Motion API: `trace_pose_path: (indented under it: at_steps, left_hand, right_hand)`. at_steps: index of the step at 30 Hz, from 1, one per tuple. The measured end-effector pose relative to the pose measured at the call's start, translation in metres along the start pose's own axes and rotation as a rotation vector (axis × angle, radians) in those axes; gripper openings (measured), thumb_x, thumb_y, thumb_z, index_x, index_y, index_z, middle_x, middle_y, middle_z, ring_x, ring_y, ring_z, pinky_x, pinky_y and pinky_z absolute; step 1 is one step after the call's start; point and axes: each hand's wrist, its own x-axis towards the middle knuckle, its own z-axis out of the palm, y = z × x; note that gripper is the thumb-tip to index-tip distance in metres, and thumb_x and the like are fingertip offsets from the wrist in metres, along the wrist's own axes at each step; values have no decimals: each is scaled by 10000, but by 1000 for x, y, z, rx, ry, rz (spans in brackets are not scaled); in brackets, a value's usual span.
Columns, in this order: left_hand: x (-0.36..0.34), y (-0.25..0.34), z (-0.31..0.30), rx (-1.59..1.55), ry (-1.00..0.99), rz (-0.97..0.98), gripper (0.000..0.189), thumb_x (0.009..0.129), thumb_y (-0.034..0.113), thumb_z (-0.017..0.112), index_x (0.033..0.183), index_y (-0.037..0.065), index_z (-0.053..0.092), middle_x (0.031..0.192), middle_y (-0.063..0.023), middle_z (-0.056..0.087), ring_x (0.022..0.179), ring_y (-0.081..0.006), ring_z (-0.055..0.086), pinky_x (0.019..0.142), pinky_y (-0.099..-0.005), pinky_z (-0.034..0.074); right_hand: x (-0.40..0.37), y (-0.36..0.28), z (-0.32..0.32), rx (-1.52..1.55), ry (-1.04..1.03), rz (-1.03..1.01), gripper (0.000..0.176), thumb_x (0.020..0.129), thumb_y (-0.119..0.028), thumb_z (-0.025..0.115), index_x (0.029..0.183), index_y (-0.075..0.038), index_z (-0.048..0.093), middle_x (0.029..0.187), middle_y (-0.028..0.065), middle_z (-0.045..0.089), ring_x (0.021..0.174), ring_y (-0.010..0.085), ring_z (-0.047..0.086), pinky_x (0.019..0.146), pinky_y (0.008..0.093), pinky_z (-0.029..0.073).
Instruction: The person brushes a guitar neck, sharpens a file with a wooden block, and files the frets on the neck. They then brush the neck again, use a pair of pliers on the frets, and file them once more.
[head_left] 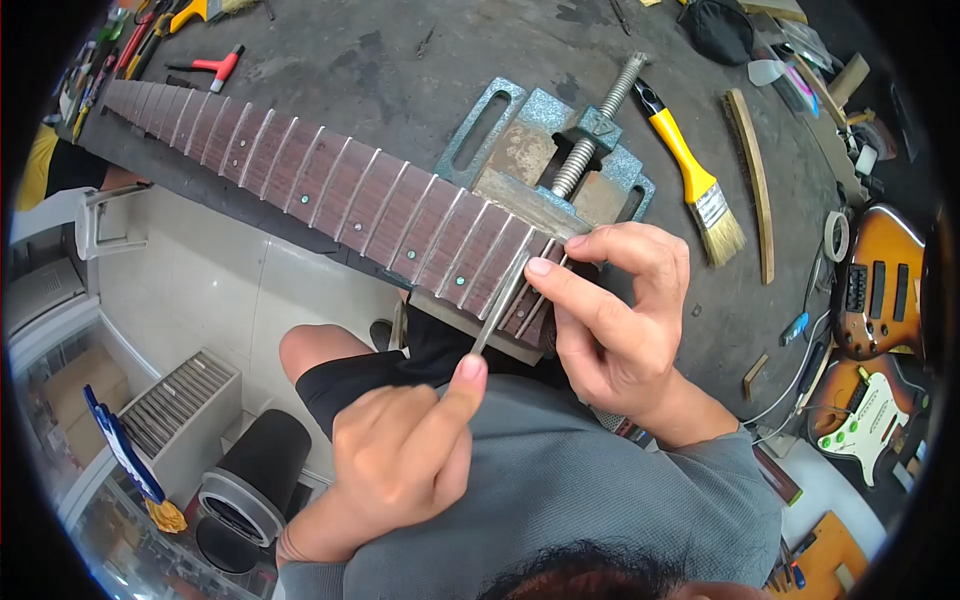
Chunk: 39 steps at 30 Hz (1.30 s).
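Note:
A guitar neck (330, 190) with a dark fretboard, metal frets and small green dot inlays lies slantwise across the bench edge, its wide end beside a metal vise (540, 150). Across the frets at that wide end lies a slim metal file (500, 310). My left hand (405, 450) has its fingers curled, with one fingertip at the file's near end. At the far end, my right hand (625, 310) presses a fingertip on the file, while another of its fingertips rests by the fretboard's edge. Its remaining fingers are bent and partly hidden.
On the grey bench (400, 60) lie a yellow-handled paintbrush (690, 160), a wooden brush (752, 185) and a red-handled tool (222, 68). Guitar bodies (885, 280) stand at the right. A black bin (262, 465) is on the floor at lower left.

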Motion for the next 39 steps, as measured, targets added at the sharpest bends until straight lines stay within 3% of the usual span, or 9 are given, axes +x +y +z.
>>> trace_pose_path:
  at_steps: [3, 4, 9, 11, 21, 24, 29, 34, 39]
  left_hand:
    - [22, -6, 12, 8, 64, 66, 626, 813, -53, 754, 1438, -68, 718, 718, -43, 541, 558, -202, 568, 524, -368, 471]
    - [40, 1, 10, -16, 49, -6, 592, 788, -180, 731, 1363, -44, 772, 700, -55, 631, 567, -239, 624, 620, -366, 489]
    - [3, 2, 1, -52, 25, -51, 523, 787, -215, 699, 1280, -64, 787, 688, -61, 612, 547, -220, 602, 566, -373, 475]
    - [-5, -5, 3, -69, 29, -12, 643, 771, -106, 743, 1413, -63, 736, 703, -46, 555, 545, -210, 569, 533, -367, 488]
    - [-4, -5, 4, -74, 39, -6, 597, 773, -88, 729, 1370, -79, 759, 676, -37, 545, 517, -208, 539, 516, -356, 472]
    - [44, -11, 21, -37, 120, 79, 603, 780, -94, 729, 1382, -72, 756, 673, -34, 543, 512, -206, 534, 513, -355, 465]
    - [-10, -8, 7, -36, 67, 22, 624, 782, -110, 729, 1404, -70, 746, 664, -35, 541, 505, -196, 530, 504, -362, 450]
    - [45, -6, 19, -60, 108, 4, 537, 810, -178, 733, 1318, -15, 786, 697, -45, 630, 589, -211, 641, 544, -349, 427]
    - [-15, -5, 0, -11, 30, -8, 552, 768, -163, 718, 1306, -59, 780, 694, -66, 607, 553, -195, 591, 536, -308, 423]
  right_hand:
    - [0, -1, -1, -9, -8, 6, 577, 659, -41, 804, 1217, -163, 885, 1227, 56, 719, 1109, 287, 643, 986, 428, 444]
    - [0, -2, 0, -16, -6, 11, 579, 659, -40, 805, 1219, -165, 885, 1226, 54, 719, 1108, 286, 644, 985, 428, 444]
    - [0, 0, 1, 15, -1, 6, 579, 658, -37, 805, 1216, -165, 883, 1224, 52, 719, 1106, 285, 645, 977, 431, 446]
    - [0, 1, -1, 12, -2, 4, 578, 656, -36, 804, 1214, -163, 882, 1223, 54, 720, 1101, 286, 646, 974, 433, 447]
    - [-1, 0, -2, 15, -10, 7, 593, 647, -48, 801, 1224, -166, 881, 1233, 58, 718, 1093, 285, 651, 968, 437, 447]
    - [-1, -2, 0, 11, -7, 13, 601, 648, -42, 802, 1229, -172, 880, 1234, 58, 717, 1094, 283, 654, 967, 437, 447]
    - [-1, 0, 0, 15, -2, 5, 600, 653, -26, 805, 1232, -164, 878, 1237, 63, 718, 1092, 288, 654, 966, 437, 450]
    - [0, -1, 2, -4, 15, -18, 583, 663, -25, 808, 1228, -150, 877, 1237, 68, 718, 1089, 294, 651, 968, 436, 452]
    - [1, -4, -2, -22, -24, -19, 585, 662, -27, 811, 1227, -158, 882, 1244, 78, 711, 1130, 300, 629, 1010, 434, 462]
